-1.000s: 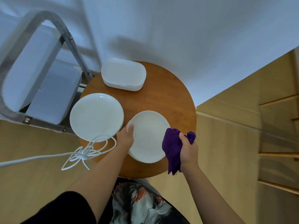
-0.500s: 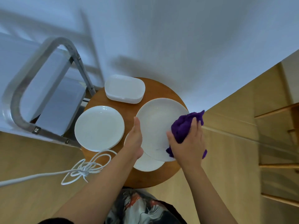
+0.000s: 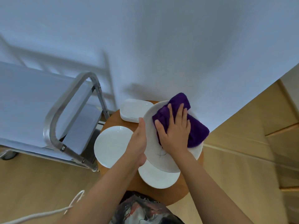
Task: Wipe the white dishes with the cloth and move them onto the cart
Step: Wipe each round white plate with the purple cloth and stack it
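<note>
Fingers spread flat, right hand (image 3: 175, 131) presses purple cloth (image 3: 194, 128) onto a lifted white plate (image 3: 155, 152) — left hand (image 3: 139, 139) grips its rim above the counter (image 3: 113, 120).

- A person's left hand (image 3: 139, 139) grips the left rim of a raised white plate (image 3: 153, 152), thumb along the edge, tilting it above a round wooden table (image 3: 113, 120).
- The right hand (image 3: 175, 133) presses a purple cloth (image 3: 195, 130) flat against the plate's face, fingers spread.
- Beneath lies another round plate (image 3: 159, 178); a stack of round plates (image 3: 111, 144) sits left of it, and a stack of rectangular dishes (image 3: 131, 110) at the table's far edge.
- A metal cart (image 3: 61, 113) stands just beside the table on the left; a white cord (image 3: 48, 212) trails over the wood floor.
</note>
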The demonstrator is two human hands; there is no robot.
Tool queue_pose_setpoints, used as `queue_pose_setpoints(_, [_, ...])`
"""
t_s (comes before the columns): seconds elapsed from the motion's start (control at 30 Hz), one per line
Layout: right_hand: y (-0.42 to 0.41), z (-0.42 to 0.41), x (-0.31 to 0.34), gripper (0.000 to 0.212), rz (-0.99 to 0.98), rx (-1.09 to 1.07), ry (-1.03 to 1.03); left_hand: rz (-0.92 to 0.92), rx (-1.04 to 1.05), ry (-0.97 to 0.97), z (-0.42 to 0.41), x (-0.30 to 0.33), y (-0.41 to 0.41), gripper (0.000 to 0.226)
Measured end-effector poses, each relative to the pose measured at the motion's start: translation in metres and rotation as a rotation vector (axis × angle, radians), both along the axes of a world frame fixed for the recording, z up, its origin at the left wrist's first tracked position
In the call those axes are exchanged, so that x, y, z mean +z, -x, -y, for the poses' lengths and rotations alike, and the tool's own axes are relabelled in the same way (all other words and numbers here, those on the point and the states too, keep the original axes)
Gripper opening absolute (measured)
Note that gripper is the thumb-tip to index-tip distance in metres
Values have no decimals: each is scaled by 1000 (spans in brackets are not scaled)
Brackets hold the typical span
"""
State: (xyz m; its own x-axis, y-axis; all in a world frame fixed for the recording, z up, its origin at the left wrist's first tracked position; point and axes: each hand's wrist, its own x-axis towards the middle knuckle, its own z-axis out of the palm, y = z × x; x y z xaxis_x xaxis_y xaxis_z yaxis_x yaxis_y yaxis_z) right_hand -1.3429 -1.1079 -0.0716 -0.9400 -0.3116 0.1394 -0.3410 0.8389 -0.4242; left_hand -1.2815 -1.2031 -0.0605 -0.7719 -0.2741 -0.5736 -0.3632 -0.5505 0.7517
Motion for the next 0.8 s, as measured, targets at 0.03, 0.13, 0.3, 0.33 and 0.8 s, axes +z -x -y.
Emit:
queue_pose_setpoints(0.03, [-2,6,4,75,-5,89,7,2,28,-5,3,3,-2,57])
queue_pose_setpoints(0.13, [-19,23,12,68,52,347,104,-31,115,8,16,11,-6,56])
queue_pose_setpoints(0.3, [-49,38,20,59,203,496,251,-126,169,-106,44,20,-12,58])
queue_pose_setpoints(0.33, [-52,35,22,59,215,530,241,-121,169,-97,49,22,-12,59])
queue_pose_setpoints(0.8, [-7,-61,25,65,-273,717,-383,-33,74,224,87,43,-13,55])
